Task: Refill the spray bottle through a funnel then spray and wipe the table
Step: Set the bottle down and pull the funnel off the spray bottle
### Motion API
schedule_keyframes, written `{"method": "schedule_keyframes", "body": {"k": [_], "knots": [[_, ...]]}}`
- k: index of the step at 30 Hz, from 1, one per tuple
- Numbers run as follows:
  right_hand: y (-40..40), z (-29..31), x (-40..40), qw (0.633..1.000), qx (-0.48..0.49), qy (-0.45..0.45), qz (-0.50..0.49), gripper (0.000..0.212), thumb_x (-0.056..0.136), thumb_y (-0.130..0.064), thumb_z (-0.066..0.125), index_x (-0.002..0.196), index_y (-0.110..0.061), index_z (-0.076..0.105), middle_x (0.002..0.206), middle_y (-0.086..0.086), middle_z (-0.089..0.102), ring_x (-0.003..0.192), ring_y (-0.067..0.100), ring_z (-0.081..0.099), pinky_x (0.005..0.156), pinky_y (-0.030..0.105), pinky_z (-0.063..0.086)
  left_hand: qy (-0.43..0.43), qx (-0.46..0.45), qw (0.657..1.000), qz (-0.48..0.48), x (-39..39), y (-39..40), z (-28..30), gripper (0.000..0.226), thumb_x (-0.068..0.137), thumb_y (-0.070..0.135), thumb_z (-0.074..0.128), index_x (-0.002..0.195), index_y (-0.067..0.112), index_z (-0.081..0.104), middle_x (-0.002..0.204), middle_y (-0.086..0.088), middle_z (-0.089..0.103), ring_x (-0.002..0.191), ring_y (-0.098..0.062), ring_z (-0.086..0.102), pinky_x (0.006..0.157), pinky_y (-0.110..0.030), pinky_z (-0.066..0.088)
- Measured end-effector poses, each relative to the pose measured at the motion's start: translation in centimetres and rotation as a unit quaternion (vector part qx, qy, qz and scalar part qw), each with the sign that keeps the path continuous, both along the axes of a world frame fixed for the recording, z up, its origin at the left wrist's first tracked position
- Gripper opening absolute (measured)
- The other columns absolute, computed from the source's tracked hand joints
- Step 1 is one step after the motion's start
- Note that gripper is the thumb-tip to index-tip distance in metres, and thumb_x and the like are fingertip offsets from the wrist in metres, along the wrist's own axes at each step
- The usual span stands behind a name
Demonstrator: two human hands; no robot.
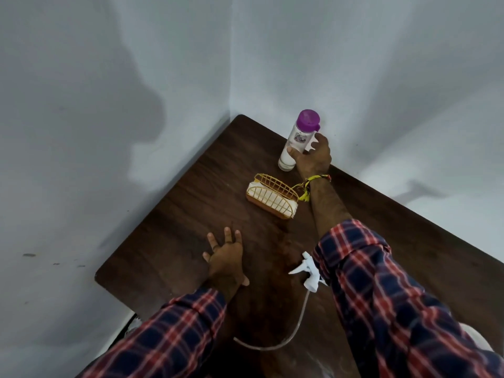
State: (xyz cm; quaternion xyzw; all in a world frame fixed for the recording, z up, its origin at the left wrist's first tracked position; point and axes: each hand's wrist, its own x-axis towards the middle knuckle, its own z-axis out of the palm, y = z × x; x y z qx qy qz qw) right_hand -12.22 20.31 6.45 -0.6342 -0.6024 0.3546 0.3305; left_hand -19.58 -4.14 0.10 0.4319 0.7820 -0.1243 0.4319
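A clear water bottle point(296, 140) with a purple cap stands near the far corner of the dark wooden table point(169, 236). My right hand point(313, 155) reaches around its lower half, fingers spread and curving at the bottle's side, thumb at the front. My left hand point(225, 257) rests flat on the table, fingers straight. A white spray trigger head point(306, 270) lies on the table beside my right sleeve, its clear dip tube point(289, 334) curling toward the near edge. The spray bottle's body and a funnel are not visible.
A yellow wire holder point(272, 196) with white napkins stands between my hands, close under my right wrist. Pale walls meet right behind the table's far corner. The table's left edge drops off near my left hand.
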Motion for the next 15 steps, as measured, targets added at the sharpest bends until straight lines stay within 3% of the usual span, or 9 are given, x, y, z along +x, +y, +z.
{"method": "schedule_keyframes", "body": {"k": [4,9,13,15], "knots": [[-3.2,1.6,2.1,0.998,0.022,-0.012,-0.054,0.063,0.075,-0.021,0.082,0.131,-0.009,0.054,0.117,0.011,0.065,0.099,0.019,0.064,0.083,0.026,0.054,0.008,0.016,1.0,0.007,-0.1,-0.1,0.1,0.128,0.07,0.031,0.085,0.154,0.022,-0.011,0.162,-0.002,-0.017,0.144,-0.047,-0.015,0.112,-0.067,0.019],[-11.6,2.8,6.8,0.992,0.029,0.052,-0.113,0.039,0.078,-0.012,0.078,0.115,-0.01,0.066,0.094,0.004,0.069,0.081,0.01,0.064,0.065,0.007,0.048,0.006,0.04,0.999,0.016,0.3,-0.6,0.0,0.124,0.071,0.031,0.085,0.155,0.024,-0.007,0.162,-0.002,-0.018,0.145,-0.046,-0.015,0.113,-0.067,0.016],[-18.9,2.1,10.9,0.991,0.015,0.068,-0.113,0.028,0.077,-0.006,0.077,0.103,-0.011,0.07,0.086,0.004,0.072,0.079,0.014,0.068,0.068,0.009,0.05,0.015,0.081,0.997,0.004,0.6,-1.6,-0.6,0.114,0.077,0.034,0.079,0.155,0.025,-0.003,0.162,-0.003,-0.015,0.145,-0.048,-0.012,0.112,-0.068,0.016],[-22.1,2.0,12.7,0.993,0.012,0.062,-0.102,0.025,0.078,-0.007,0.076,0.102,-0.012,0.07,0.086,0.002,0.072,0.078,0.011,0.069,0.071,0.016,0.053,0.025,0.104,0.994,0.005,0.9,-2.4,-1.0,0.094,0.088,0.035,0.068,0.155,0.026,0.004,0.163,-0.004,-0.011,0.146,-0.046,-0.008,0.114,-0.066,0.015]]}}
